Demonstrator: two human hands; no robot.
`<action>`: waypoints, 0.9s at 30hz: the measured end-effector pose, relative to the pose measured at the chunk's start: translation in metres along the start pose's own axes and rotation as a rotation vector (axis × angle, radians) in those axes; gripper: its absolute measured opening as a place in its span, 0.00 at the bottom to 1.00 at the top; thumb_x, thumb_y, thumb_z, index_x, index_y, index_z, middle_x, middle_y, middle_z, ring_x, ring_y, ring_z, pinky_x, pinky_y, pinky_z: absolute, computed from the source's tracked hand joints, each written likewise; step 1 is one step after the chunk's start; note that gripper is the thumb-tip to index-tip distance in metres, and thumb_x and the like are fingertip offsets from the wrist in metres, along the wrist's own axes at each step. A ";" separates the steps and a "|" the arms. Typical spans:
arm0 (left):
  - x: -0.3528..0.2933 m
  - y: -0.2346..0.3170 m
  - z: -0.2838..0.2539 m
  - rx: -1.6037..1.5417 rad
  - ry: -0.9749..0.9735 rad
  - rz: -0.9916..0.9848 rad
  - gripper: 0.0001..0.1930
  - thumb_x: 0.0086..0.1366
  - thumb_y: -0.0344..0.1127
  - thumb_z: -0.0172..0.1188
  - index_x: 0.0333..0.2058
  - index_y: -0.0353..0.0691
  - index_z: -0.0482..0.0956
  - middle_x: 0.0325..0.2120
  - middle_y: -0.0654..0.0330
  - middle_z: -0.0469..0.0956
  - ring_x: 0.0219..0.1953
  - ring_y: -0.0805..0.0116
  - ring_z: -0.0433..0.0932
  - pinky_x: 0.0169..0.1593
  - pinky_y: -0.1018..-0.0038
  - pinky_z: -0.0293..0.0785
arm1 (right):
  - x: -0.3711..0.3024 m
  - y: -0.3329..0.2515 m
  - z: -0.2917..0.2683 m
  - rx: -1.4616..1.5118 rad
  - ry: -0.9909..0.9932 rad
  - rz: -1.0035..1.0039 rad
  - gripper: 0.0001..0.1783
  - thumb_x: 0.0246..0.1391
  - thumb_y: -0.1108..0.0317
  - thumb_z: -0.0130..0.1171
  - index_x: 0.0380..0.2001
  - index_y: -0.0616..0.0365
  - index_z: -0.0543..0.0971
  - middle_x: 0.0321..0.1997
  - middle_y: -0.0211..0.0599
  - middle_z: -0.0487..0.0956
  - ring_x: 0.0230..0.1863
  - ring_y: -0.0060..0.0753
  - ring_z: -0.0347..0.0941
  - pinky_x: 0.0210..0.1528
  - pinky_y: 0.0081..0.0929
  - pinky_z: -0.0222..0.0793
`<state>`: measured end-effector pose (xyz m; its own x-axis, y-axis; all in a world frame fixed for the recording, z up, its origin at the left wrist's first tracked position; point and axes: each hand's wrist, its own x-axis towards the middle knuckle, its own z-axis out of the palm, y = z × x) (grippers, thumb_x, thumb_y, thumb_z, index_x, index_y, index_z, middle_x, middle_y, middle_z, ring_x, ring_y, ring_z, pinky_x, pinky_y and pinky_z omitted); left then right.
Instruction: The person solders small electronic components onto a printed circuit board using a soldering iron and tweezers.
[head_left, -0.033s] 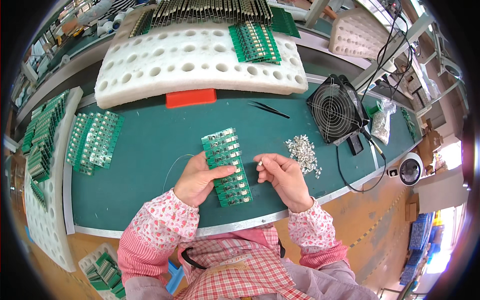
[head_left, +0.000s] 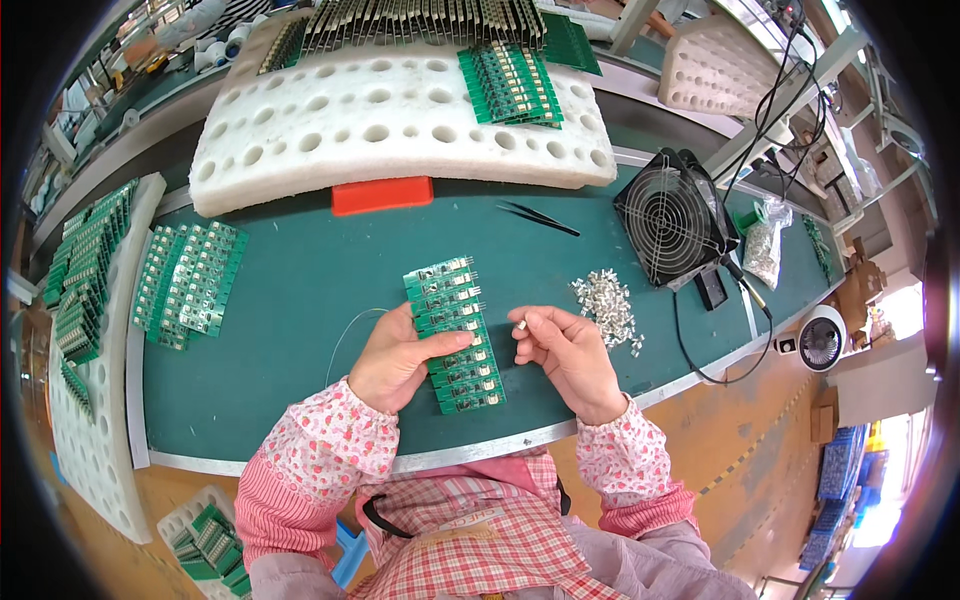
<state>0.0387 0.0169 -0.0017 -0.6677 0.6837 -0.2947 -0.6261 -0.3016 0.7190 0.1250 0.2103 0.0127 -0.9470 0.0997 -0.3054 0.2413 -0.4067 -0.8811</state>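
So, left grip (head_left: 388,362) holds a green circuit-board panel (head_left: 466,378), right grip (head_left: 575,362) has a tiny white connector (head_left: 521,325) pinched, connector pile (head_left: 607,308) just beyond.

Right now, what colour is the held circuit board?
The held circuit board is green; best in the head view.

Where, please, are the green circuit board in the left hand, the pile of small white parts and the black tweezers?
Green circuit board (head_left: 454,315): head view, its face, near the middle.
Pile of small white parts (head_left: 606,307): head view, middle of the heap.
Black tweezers (head_left: 550,222): head view, around mid-length.
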 end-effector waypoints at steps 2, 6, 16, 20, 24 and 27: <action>0.000 -0.001 0.000 0.025 0.011 0.013 0.19 0.54 0.21 0.63 0.45 0.36 0.71 0.38 0.62 0.76 0.41 0.72 0.76 0.46 0.73 0.73 | -0.001 -0.002 0.001 0.053 -0.005 0.015 0.18 0.60 0.65 0.54 0.47 0.69 0.74 0.35 0.32 0.77 0.31 0.16 0.72 0.38 0.16 0.71; 0.001 -0.002 0.000 -0.006 0.031 -0.006 0.18 0.54 0.22 0.63 0.45 0.37 0.72 0.38 0.63 0.76 0.41 0.72 0.76 0.46 0.73 0.73 | -0.003 -0.003 -0.002 0.015 0.016 0.031 0.18 0.59 0.67 0.55 0.48 0.69 0.74 0.36 0.32 0.77 0.30 0.16 0.72 0.37 0.16 0.71; -0.001 -0.007 0.005 0.096 0.014 0.087 0.16 0.55 0.23 0.63 0.43 0.37 0.74 0.37 0.63 0.79 0.38 0.75 0.77 0.45 0.75 0.73 | 0.002 0.002 0.005 -0.364 -0.054 -0.234 0.14 0.58 0.70 0.55 0.47 0.62 0.77 0.35 0.29 0.76 0.32 0.14 0.70 0.38 0.14 0.70; -0.002 -0.006 0.006 0.094 0.021 0.069 0.15 0.55 0.23 0.63 0.42 0.38 0.75 0.36 0.63 0.79 0.38 0.75 0.77 0.44 0.76 0.73 | 0.001 0.002 0.011 -0.266 -0.023 -0.236 0.13 0.55 0.75 0.57 0.45 0.65 0.74 0.35 0.29 0.75 0.34 0.15 0.71 0.40 0.14 0.69; -0.003 -0.006 0.007 0.159 0.012 0.093 0.15 0.55 0.24 0.63 0.42 0.38 0.76 0.35 0.64 0.79 0.37 0.76 0.77 0.43 0.76 0.73 | 0.002 -0.002 0.011 -0.248 -0.072 -0.212 0.16 0.53 0.78 0.58 0.45 0.65 0.69 0.35 0.31 0.75 0.37 0.16 0.71 0.42 0.13 0.67; -0.003 -0.007 0.007 0.184 0.001 0.106 0.15 0.55 0.24 0.63 0.42 0.38 0.76 0.35 0.64 0.79 0.36 0.76 0.76 0.42 0.76 0.74 | 0.004 -0.005 0.009 -0.289 -0.100 -0.204 0.18 0.53 0.78 0.58 0.46 0.64 0.66 0.35 0.31 0.75 0.37 0.16 0.71 0.42 0.14 0.67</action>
<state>0.0480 0.0214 -0.0009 -0.7265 0.6536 -0.2122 -0.4687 -0.2455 0.8486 0.1180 0.2045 0.0189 -0.9944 0.0574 -0.0886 0.0818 -0.1125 -0.9903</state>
